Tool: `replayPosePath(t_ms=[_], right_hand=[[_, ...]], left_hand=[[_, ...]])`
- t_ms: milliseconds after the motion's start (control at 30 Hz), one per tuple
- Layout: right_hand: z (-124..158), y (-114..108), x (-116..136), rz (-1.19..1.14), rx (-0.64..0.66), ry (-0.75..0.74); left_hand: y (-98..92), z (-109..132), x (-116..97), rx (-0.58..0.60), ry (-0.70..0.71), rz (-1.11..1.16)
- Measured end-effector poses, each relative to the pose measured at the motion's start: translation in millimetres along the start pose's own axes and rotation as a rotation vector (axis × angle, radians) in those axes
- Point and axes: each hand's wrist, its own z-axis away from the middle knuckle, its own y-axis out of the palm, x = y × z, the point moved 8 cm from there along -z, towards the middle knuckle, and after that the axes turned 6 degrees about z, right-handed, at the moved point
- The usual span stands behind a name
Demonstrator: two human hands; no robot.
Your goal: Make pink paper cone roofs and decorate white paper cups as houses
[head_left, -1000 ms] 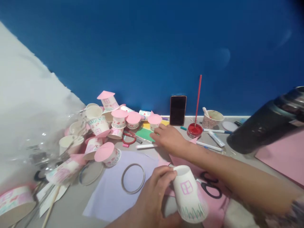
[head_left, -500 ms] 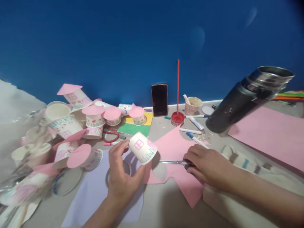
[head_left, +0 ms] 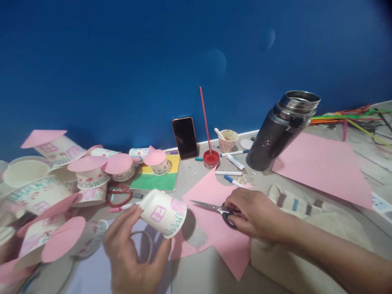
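Note:
Between the thumb and fingers of my left hand (head_left: 130, 253) is a white paper cup (head_left: 165, 212), tilted, with a pink window, a pinkish door and blue-green grass drawn on it. My right hand (head_left: 249, 214) is closed around the black handles of a pair of scissors (head_left: 208, 205). The blades point left, slightly parted, over a cut sheet of pink paper (head_left: 228, 255). Beneath my left hand lies pale lilac paper (head_left: 92, 271), with a ring-shaped object (head_left: 150, 245) partly hidden behind the fingers.
Decorated cups with pink paper roofs (head_left: 87, 165) crowd the left side. A phone (head_left: 185, 138) leans on the blue wall beside a red pot (head_left: 211, 159) with an upright stick. Markers (head_left: 232, 181), a dark flask (head_left: 278, 134), cloth (head_left: 309, 228) and more pink paper (head_left: 324, 167) lie rightward.
The view has turned right, so things sit further left in it. The cup leans over more in my left hand. The scissors stay in my right hand, their blades now showing slightly parted.

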Motion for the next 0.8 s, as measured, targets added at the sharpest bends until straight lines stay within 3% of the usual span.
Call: replayPosePath(t_ms=[133, 333, 533, 700, 800], right_hand=[[-1.5, -4.0, -13.0, 0.016, -0.042, 0.084], [-1.3, 4.7, -18.9, 0.038, -0.044, 0.084], [1.2, 10.2, -23.2, 0.117, -0.099, 0.019], [5.1, 16.2, -31.5, 0.163, -0.15, 0.007], [5.2, 19.7, -34.7, 0.155, -0.143, 0.02]], left_hand=[[3.4, -1.3, -8.6, 0.014, 0.093, -0.071], [7.0, -2.1, 6.2, 0.077, -0.03, -0.058], [-3.5, -17.0, 1.8, -0.002, 0.107, -0.254], [-25.4, -28.4, 14.8, -0.098, 0.035, -0.366], [-34.2, -35.7, 15.8, -0.095, 0.033, -0.421]])
